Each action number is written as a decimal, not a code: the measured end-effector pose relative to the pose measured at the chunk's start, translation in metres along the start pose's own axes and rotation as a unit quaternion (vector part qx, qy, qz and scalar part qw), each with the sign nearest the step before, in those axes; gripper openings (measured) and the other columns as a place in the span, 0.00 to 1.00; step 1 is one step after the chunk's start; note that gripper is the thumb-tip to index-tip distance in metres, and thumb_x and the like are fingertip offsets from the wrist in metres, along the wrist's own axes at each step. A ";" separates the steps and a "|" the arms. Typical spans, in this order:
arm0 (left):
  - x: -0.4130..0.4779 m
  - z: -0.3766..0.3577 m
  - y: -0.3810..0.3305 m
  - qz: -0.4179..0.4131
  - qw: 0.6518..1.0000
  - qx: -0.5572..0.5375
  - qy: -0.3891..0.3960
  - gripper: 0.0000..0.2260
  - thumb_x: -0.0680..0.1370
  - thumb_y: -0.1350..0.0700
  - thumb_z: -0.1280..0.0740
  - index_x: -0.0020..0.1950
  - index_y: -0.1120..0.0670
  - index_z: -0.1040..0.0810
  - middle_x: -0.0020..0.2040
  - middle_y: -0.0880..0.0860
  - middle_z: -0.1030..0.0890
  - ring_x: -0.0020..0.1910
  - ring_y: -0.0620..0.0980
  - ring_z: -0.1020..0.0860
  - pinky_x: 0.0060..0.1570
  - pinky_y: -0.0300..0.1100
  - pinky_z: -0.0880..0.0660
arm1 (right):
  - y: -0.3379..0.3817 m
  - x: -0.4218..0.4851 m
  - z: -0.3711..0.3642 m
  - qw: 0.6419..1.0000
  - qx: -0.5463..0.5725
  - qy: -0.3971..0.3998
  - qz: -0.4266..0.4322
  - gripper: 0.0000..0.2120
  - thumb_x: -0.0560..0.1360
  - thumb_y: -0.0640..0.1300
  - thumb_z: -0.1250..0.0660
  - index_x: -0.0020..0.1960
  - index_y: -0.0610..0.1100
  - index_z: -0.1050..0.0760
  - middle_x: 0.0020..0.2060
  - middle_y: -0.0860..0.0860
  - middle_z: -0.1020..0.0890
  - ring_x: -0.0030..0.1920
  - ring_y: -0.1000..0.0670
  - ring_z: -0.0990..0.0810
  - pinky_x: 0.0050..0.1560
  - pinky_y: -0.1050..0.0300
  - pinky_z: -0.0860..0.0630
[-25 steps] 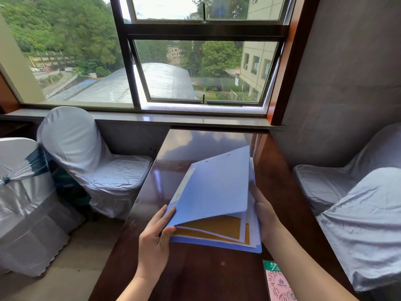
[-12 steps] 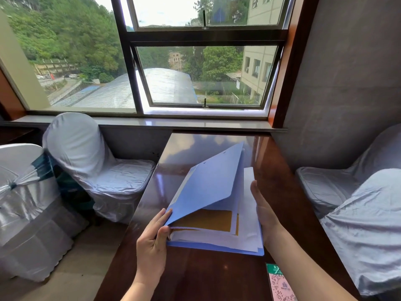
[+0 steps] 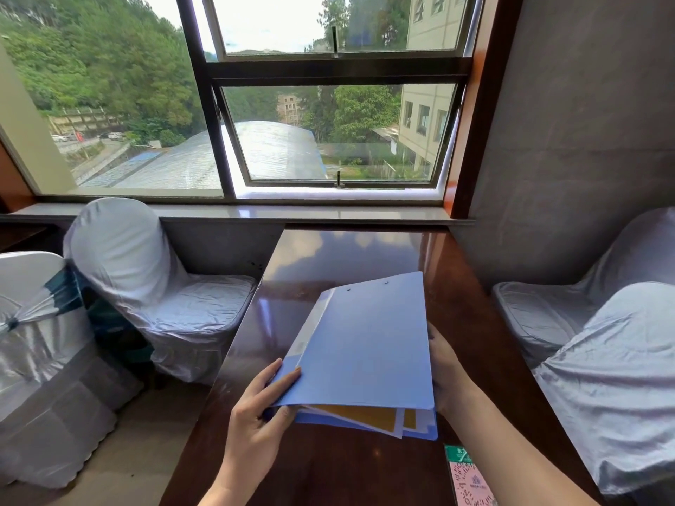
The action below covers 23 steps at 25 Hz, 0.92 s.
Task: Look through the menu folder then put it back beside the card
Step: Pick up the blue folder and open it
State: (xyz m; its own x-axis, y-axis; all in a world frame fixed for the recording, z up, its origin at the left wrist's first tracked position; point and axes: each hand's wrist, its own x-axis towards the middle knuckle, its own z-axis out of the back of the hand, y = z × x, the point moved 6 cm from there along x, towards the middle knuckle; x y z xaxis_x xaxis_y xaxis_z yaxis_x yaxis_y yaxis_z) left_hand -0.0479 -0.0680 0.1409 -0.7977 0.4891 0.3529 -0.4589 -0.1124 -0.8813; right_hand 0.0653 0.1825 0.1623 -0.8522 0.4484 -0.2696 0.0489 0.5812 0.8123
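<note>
**Blue menu folder held nearly closed over a dark worktop**

A blue menu folder [image 3: 361, 345] sits in both hands above a glossy brown worktop [image 3: 328, 261]. The left hand [image 3: 255, 425] pinches the near-left corner of the cover, likely to control its closing; the right hand [image 3: 443, 370] has its grip on the right edge, steadying it. Yellow and white pages peek out at the near edge. A pink card [image 3: 469, 480] lies near the bottom right (partly cut off). Bare worktop lies beside the card and toward the window.
</note>
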 end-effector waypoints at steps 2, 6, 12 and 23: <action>0.000 -0.001 0.004 0.032 0.998 -0.050 0.002 0.21 0.72 0.72 0.28 0.58 0.50 0.16 0.65 0.54 0.21 0.64 0.39 0.24 0.59 0.32 0.26 | 0.003 0.002 0.005 0.999 -0.029 -0.030 0.023 0.22 0.79 0.42 0.34 0.71 0.37 0.29 0.66 0.31 0.23 0.64 0.26 0.24 0.59 0.31 0.23; 0.006 -0.005 0.010 0.131 0.973 -0.191 -0.023 0.13 0.75 0.52 0.27 0.59 0.50 0.17 0.55 0.52 0.13 0.58 0.50 0.17 0.59 0.44 0.21 | 0.008 0.006 0.005 0.995 -0.074 -0.042 0.057 0.20 0.75 0.35 0.29 0.67 0.40 0.25 0.53 0.37 0.15 0.49 0.34 0.14 0.44 0.38 0.16; 0.009 -0.011 0.019 0.196 0.946 -0.256 -0.027 0.16 0.74 0.49 0.33 0.57 0.55 0.15 0.49 0.55 0.12 0.48 0.53 0.14 0.43 0.40 0.18 | 0.017 0.013 0.014 0.994 -0.077 -0.023 0.068 0.19 0.73 0.35 0.28 0.63 0.45 0.23 0.53 0.37 0.15 0.47 0.36 0.13 0.41 0.42 0.16; 0.014 -0.041 0.003 0.056 0.994 0.079 0.046 0.25 0.78 0.63 0.32 0.67 0.37 0.25 0.61 0.45 0.22 0.60 0.43 0.23 0.57 0.32 0.30 | 0.022 0.018 -0.005 0.978 -0.156 0.031 0.132 0.30 0.64 0.33 0.24 0.65 0.44 0.25 0.53 0.38 0.15 0.51 0.35 0.14 0.46 0.39 0.15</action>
State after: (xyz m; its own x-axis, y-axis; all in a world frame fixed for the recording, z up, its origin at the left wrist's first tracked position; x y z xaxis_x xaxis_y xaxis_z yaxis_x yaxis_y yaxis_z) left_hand -0.0438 -0.0259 0.1304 -0.8118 0.5413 0.2191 -0.4305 -0.3013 -0.8508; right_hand 0.0484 0.2001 0.1781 -0.8614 0.5079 -0.0053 0.1181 0.2104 0.9705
